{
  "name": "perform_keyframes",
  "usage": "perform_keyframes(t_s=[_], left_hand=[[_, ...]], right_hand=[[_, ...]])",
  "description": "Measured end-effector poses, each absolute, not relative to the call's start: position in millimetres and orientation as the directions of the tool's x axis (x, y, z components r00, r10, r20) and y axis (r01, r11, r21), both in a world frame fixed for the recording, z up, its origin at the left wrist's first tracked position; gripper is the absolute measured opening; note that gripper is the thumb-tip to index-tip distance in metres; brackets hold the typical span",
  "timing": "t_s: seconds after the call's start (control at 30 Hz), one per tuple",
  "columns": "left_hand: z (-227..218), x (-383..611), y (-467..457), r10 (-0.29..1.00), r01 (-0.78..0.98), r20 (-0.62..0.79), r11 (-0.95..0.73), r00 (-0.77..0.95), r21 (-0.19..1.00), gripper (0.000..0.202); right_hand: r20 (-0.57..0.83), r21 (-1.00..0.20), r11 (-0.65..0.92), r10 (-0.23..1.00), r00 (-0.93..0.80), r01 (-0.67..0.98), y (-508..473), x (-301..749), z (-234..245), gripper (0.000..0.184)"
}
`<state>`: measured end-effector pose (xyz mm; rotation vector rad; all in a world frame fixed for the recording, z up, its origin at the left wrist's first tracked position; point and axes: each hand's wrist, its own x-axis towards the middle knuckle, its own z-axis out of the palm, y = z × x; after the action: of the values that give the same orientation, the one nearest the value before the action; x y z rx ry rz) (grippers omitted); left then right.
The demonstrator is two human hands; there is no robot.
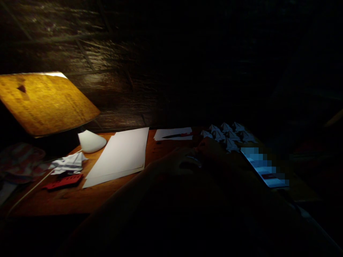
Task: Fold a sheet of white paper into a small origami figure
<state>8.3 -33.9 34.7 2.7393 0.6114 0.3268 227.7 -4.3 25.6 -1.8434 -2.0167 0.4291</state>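
Note:
Both hands are in deep shadow at the middle of the table. My left hand has its fingers curled towards my right hand, and the two meet. A thin pale edge shows between them; what they hold is too dark to make out. Just beyond my right hand stand several small folded white paper figures. A knife with a dark blade and a red handle lies on small white sheets behind my left hand. Larger white paper sheets lie to the left.
On the left are a lit lamp with a yellow shade, its white base, a crumpled white piece with dark stripes, a red object, a pale cord and a striped cloth. A glowing phone lies right.

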Motion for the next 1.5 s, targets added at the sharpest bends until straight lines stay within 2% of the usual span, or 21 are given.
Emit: perform_keyframes(t_s=[0.3, 0.57, 1.1, 1.33, 1.5], left_hand=[[36, 9, -35, 0.471, 0.409, 0.126, -0.848, 0.873, 0.338, 0.042], [35, 9, -35, 0.463, 0.400, 0.133, -0.854, 0.877, 0.332, 0.044], [34, 9, -34, 0.452, 0.380, 0.131, -0.849, 0.882, 0.367, 0.043], [33, 9, -31, 0.424, 0.331, 0.156, -0.848, 0.892, 0.413, 0.042], [34, 10, -33, 0.430, 0.341, 0.152, -0.849, 0.890, 0.403, 0.041]], right_hand=[[0.085, -0.456, 0.086, 0.995, -0.052, 0.886, -1, 227, 19, 0.022], [0.061, -0.517, 0.066, 0.997, -0.040, 0.854, -1, 230, 21, 0.021], [0.048, -0.502, 0.129, 0.991, -0.121, 0.855, 2, 233, 22, 0.023], [0.085, -0.533, 0.173, 0.985, -0.151, 0.828, 4, 235, 21, 0.021], [0.124, -0.550, 0.216, 0.976, -0.177, 0.806, 4, 237, 20, 0.022]])
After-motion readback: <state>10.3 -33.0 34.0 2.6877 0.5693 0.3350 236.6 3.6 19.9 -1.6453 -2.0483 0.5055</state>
